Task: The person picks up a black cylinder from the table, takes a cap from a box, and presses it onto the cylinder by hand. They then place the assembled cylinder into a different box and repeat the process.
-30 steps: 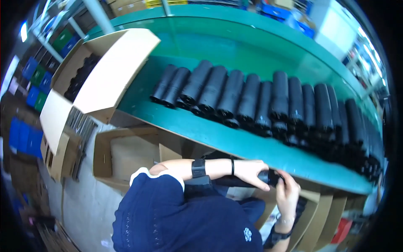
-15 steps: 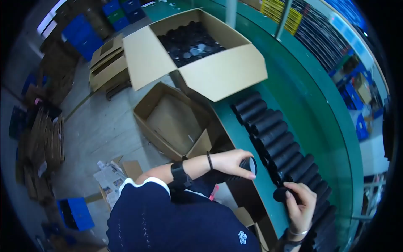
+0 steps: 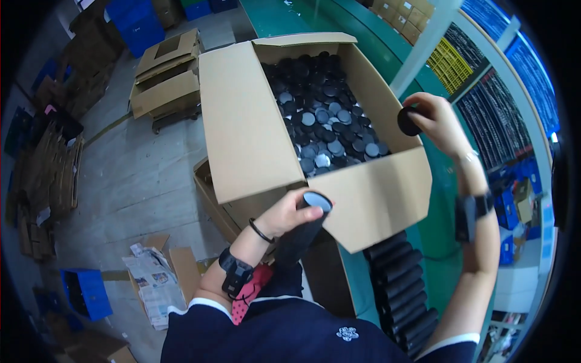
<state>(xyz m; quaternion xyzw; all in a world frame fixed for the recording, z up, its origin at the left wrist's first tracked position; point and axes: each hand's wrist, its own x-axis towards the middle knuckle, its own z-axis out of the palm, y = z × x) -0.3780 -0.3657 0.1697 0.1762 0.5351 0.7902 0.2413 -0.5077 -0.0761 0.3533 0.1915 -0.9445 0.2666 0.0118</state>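
My left hand [image 3: 287, 213] is closed around a black tube [image 3: 296, 242], held tilted with its pale round end [image 3: 317, 201] upward. It is beside the near flap of a large cardboard box. My right hand [image 3: 440, 124] pinches a black round cap [image 3: 409, 121] by its edge, above the box's right wall. Inside the large cardboard box [image 3: 242, 121] lies a heap of loose black and grey round caps [image 3: 327, 115]. A row of black tubes [image 3: 399, 278] lies side by side on the green bench [image 3: 358, 284], partly under the near flap.
Another cardboard box [image 3: 227, 215] stands below the large one, mostly hidden. Left of me are a carton with newspaper [image 3: 158, 284] and a blue bin [image 3: 88, 294]. Flattened cardboard [image 3: 166, 75] lies farther off. A metal post [image 3: 423, 51] rises beyond the bench.
My right hand has moved from the row of tubes up and away to the large box's right wall. My left hand has moved left with the tube. The view has shifted towards the box.
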